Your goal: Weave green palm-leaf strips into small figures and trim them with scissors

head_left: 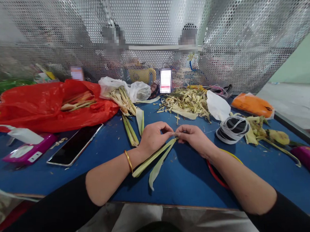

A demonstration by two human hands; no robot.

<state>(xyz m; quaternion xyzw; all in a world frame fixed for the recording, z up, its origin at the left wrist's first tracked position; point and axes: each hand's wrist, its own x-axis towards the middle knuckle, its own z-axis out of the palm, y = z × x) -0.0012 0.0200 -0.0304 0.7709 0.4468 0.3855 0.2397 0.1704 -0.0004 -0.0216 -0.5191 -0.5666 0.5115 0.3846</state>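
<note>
Both hands meet over the middle of the blue table (184, 183), fingertips nearly touching. My left hand (154, 136), with a gold bangle at the wrist, pinches the tip of a pale green leaf strip (157, 156). My right hand (191, 136) is closed at the same tip, thumb against forefinger. From the fingertips the strip and a looser, curled leaf (160, 167) hang down toward the table's front edge. A thin thread seems to run right from the fingers. Other folded leaves (129, 130) lie just behind my left hand.
Left: red plastic bag (35, 105), phone (74, 146), purple power strip (30, 150). Behind: heap of leaf scraps (190, 102), perforated metal screen (152, 22) with people beyond. Right: spool of white cord (232, 129), orange packet (253, 105), second purple strip (309, 160). A red-yellow ring (216, 176) lies under my right forearm.
</note>
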